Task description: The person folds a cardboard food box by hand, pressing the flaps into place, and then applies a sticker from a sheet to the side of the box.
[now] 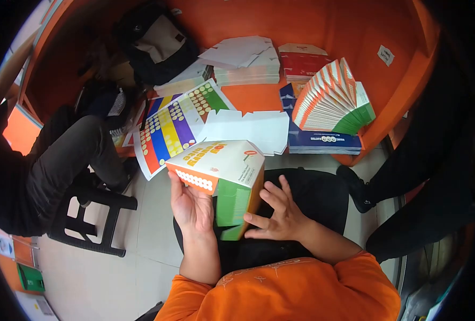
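Note:
A partly folded cardboard box point(224, 163), white on top with orange and green sides, is tilted in front of my body. My left hand point(193, 211) grips its left lower side, thumb up along the orange edge and the other fingers partly hidden behind the card. On the opposite side, my right hand point(280, 211) has its fingers spread, the fingertips at or against the box's right wall near a loose green flap point(231, 234). A flat white die-cut sheet point(245, 128) lies on the orange surface just beyond the box.
On the orange desk point(243, 98) are a fanned stack of box blanks point(328, 101), blue blanks point(326, 142), red blanks point(304, 63), a white stack point(248, 72) and colourful printed sheets point(168, 125). A backpack point(157, 43) stands behind. People sit or stand at both sides; a black stool point(109, 219) is left.

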`<action>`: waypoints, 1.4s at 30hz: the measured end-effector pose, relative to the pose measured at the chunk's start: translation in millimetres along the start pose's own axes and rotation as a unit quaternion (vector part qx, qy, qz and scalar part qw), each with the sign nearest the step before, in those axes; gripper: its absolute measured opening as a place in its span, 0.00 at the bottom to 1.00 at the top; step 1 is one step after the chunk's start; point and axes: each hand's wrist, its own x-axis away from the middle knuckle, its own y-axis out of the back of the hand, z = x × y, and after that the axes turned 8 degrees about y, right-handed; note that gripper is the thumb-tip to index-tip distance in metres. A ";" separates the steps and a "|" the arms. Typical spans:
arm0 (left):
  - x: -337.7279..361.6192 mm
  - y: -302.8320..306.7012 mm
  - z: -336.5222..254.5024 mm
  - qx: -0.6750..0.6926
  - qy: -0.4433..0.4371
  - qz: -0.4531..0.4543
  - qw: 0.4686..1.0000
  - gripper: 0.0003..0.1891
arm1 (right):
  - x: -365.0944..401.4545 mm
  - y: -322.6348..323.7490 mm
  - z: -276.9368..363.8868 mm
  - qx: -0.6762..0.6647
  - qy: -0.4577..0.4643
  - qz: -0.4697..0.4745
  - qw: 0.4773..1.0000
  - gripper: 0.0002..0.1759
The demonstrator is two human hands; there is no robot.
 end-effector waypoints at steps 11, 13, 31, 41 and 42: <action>14.8 -13.5 34.4 -0.121 0.015 0.015 0.992 0.22 | -21.2 -9.0 8.0 -0.136 -0.132 -0.068 0.980 0.61; 19.0 -8.6 41.7 -0.292 0.065 0.014 0.954 0.21 | -22.5 -8.5 9.1 -0.143 -0.162 -0.065 0.974 0.60; 36.4 27.7 71.3 -0.906 -0.108 0.229 0.340 0.39 | -15.1 -5.9 -20.4 -0.478 -0.551 -0.365 0.578 0.23; 21.4 54.1 67.0 -0.918 -0.246 0.207 0.231 0.10 | 3.1 -21.3 -26.7 -0.531 -0.501 -0.362 0.580 0.14; 23.5 50.5 66.0 -0.934 -0.232 0.190 0.193 0.09 | 6.5 -24.9 -26.3 -0.526 -0.519 -0.352 0.574 0.14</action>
